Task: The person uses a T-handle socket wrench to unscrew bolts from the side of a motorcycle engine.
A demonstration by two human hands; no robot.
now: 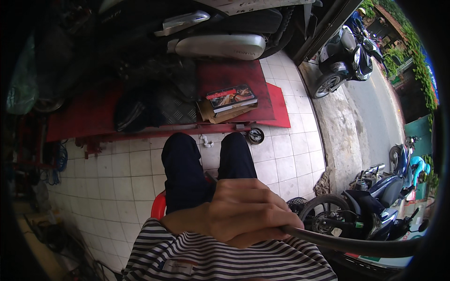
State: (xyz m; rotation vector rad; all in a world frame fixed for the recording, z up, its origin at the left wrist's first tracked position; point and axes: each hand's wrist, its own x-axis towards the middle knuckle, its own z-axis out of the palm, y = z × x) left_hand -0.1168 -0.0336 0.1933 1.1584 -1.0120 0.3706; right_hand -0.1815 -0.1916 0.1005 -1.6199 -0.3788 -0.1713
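Observation:
My left hand (251,213) reaches across my striped shirt from the left, with its fingers curled closed. A thick black cord or hose (356,244) comes out at the fingertips and runs off to the right; the part inside the grip is hidden. My right hand does not show. Beyond my knees, a printed box (232,97) lies on a flap of brown cardboard (234,114) on the red metal platform (234,72). A motorbike with a silver side cover (222,47) stands over that platform.
A small round dish (255,136) and a crumpled white scrap (206,141) lie on the tiled floor (117,178). Under me is a red seat (159,205). At right, parked motorbikes (375,196) and a scooter (347,58) stand outside. A blue hose (61,157) hangs at left.

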